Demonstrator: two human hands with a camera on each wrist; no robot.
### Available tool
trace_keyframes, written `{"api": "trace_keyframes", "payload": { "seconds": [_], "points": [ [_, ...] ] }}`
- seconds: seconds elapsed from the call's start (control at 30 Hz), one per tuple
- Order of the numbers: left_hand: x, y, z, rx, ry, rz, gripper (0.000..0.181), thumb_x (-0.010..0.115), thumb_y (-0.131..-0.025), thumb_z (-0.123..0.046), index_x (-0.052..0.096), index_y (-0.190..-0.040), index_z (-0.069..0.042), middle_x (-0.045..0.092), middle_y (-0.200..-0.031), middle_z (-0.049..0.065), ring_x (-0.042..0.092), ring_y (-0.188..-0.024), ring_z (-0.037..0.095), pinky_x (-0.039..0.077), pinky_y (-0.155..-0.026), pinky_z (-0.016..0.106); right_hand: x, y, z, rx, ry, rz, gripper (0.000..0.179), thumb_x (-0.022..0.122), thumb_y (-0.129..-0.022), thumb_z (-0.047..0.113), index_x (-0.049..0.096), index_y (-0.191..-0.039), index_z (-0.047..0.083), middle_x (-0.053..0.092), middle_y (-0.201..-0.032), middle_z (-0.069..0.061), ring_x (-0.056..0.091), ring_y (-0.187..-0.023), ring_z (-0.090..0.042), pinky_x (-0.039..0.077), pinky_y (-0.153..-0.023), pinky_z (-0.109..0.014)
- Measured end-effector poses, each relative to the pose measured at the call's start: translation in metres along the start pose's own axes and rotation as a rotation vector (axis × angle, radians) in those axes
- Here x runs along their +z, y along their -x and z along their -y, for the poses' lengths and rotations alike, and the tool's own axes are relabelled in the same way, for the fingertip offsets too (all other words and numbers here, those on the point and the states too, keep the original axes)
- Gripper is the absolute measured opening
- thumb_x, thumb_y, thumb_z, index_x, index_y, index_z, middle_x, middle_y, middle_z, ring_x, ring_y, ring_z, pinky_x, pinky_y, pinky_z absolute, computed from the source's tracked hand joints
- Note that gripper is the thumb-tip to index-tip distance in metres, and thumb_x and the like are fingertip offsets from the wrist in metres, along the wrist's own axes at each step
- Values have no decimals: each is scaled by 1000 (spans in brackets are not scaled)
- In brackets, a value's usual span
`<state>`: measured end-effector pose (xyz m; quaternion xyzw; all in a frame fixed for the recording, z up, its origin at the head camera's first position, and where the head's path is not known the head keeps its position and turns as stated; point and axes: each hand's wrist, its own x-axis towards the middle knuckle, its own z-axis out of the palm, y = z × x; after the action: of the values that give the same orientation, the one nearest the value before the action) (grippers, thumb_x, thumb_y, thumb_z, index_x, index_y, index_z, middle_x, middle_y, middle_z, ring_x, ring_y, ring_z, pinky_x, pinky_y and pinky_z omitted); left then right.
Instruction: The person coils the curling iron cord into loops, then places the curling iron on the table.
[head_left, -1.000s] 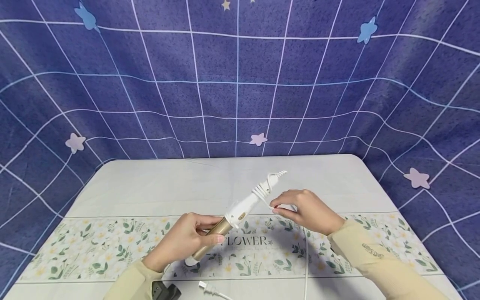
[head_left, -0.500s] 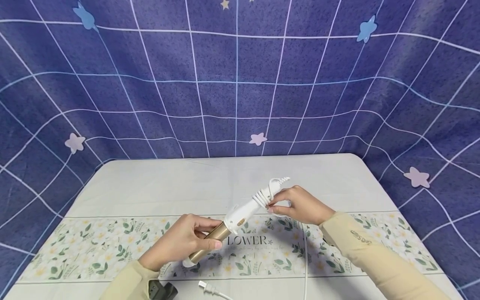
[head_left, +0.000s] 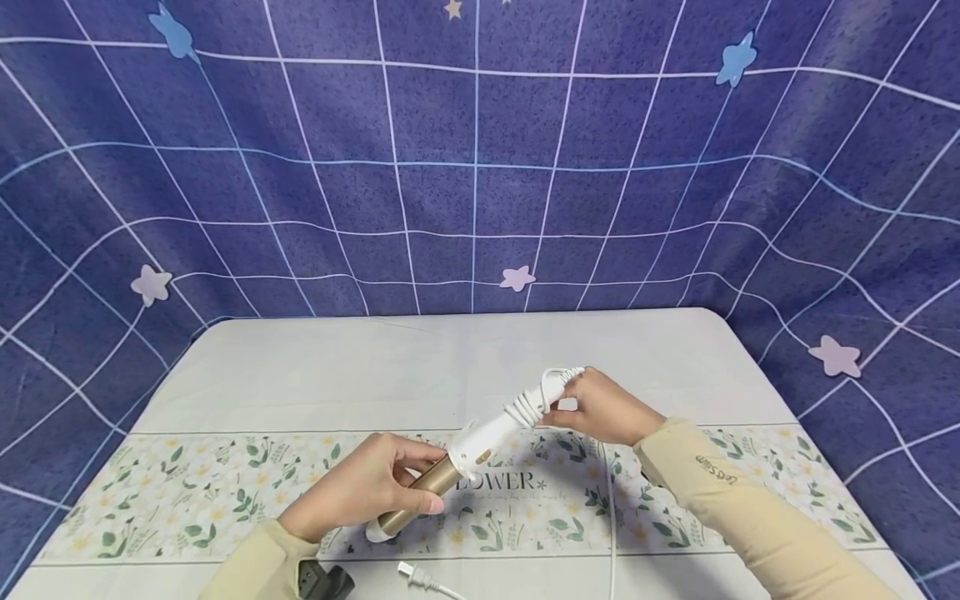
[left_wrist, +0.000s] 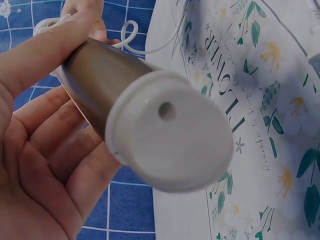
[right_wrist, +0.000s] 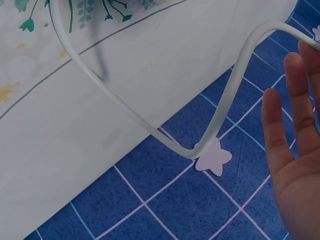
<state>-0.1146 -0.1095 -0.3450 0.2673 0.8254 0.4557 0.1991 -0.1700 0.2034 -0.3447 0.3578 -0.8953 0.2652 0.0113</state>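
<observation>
A curling iron (head_left: 486,435) with a white handle and gold barrel (head_left: 433,482) is held tilted above the table in the head view. My left hand (head_left: 367,483) grips the barrel, thumb on the near side. The white end cap (left_wrist: 175,140) fills the middle of the left wrist view. Several turns of white cord (head_left: 527,409) wrap the handle. My right hand (head_left: 609,408) is at the handle's far end, pinching the cord; its fingertips are partly hidden behind the handle. In the right wrist view, the loose cord (right_wrist: 227,100) bends up toward the right hand (right_wrist: 300,170).
The two-pin plug (head_left: 408,571) lies at the table's front edge. A floral cloth (head_left: 285,375) covers the table. Below the right hand, a cord length (head_left: 611,517) runs down to the front edge. Blue grid fabric (head_left: 472,200) with star shapes stands behind and beside the table.
My right hand has moved left and behind the handle, bringing the cord against it. The handle's far end has tipped lower and right. My left hand keeps its grip on the barrel.
</observation>
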Motion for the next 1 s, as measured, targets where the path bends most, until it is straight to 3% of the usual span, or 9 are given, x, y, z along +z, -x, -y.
{"api": "trace_keyframes", "payload": {
  "seconds": [0.27,0.47,0.67,1.0],
  "points": [
    [0,1,-1,-16,36,37,49,77,-72,-24,62,-116,-8,65,-97,3,63,-78,17,52,-63,28,-1,-2,-2,-40,-53,-50,10,69,-80,16,73,-89,16,68,-88,9,62,-81,-4,49,-75,-23],
    [0,0,-2,-29,71,66,47,76,-73,-21,62,-116,-9,64,-98,4,63,-75,17,52,-62,30,-3,-2,-1,-6,-76,-66,9,69,-81,16,73,-89,15,69,-87,7,63,-81,-6,49,-75,-23],
    [1,1,-2,-31,104,101,46,75,-74,-17,61,-116,-5,63,-99,6,63,-75,17,52,-62,30,-4,-2,-1,4,-41,-76,6,68,-81,18,73,-80,14,68,-78,8,60,-69,-1,49,-68,-22],
    [3,1,-4,-11,-31,102,19,72,-75,-13,65,-91,-18,60,-87,-3,60,-68,12,51,-53,29,-6,-3,1,-38,-2,-105,8,68,-82,20,71,-77,15,64,-71,11,54,-60,1,46,-61,-20]
  ]
}}
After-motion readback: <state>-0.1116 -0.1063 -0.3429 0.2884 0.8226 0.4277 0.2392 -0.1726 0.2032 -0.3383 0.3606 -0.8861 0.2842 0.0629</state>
